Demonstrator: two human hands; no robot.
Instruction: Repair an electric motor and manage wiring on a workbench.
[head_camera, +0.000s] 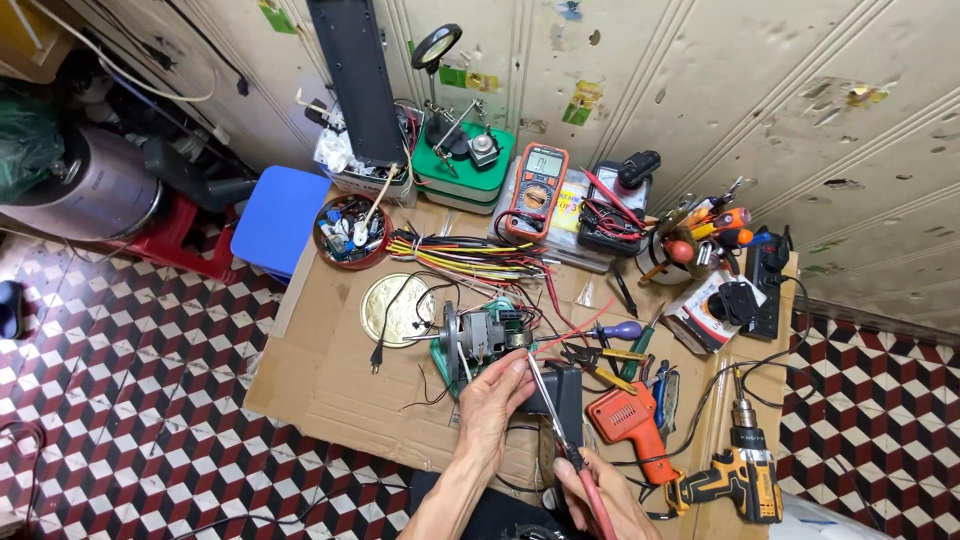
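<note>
I see a checkered tile floor (130, 380) under a flattened sheet of cardboard (340, 385) pushed against a scuffed cream panelled wall (700, 90) dotted with torn green and yellow sticker scraps. On the cardboard lies a small electric motor (475, 335) on a green base, its bundle of coloured wires (460, 255) fanning up and left. My left hand (493, 400) reaches up from below, fingers curled against the motor's right end. My right hand (600, 495), lower and to the right, is clenched round a red-handled screwdriver (560, 425) — its shaft slants up to the motor beside the left fingertips. Just right sit an orange soldering gun (630, 425) and a yellow cordless drill (745, 475). Farther back — an orange-edged multimeter (538, 190) on a flat pale package.
</note>
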